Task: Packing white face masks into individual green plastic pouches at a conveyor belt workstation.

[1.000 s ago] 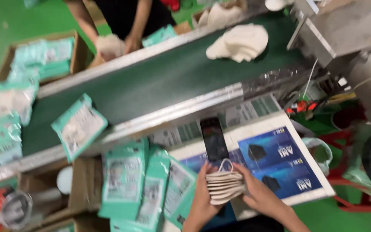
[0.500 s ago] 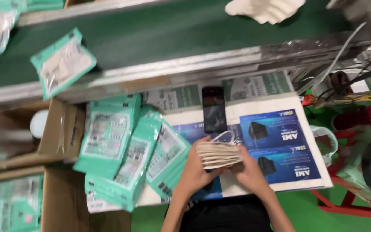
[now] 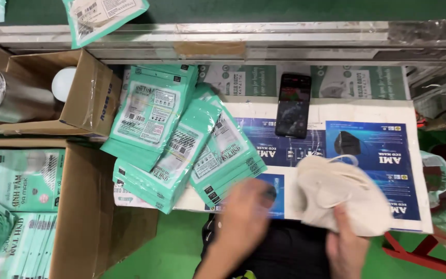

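1. The counter (image 3: 305, 111) in front of me carries printed blue sheets.
2. Green packets (image 3: 174, 137) lie fanned at its left.
3. My right hand (image 3: 348, 247) pinches a stack of cream masks (image 3: 336, 194) at the near edge.
4. My left hand (image 3: 246, 217) is blurred just beside the packets; I cannot tell its fingers' state.
5. A dark phone (image 3: 293, 105) lies beyond.

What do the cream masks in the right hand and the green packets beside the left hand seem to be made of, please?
The masks in the right hand look like soft matte non-woven fabric: they fold limply, with thin ear loops. The green packets by the left hand look like glossy plastic film, catching glare, though that is a guess.
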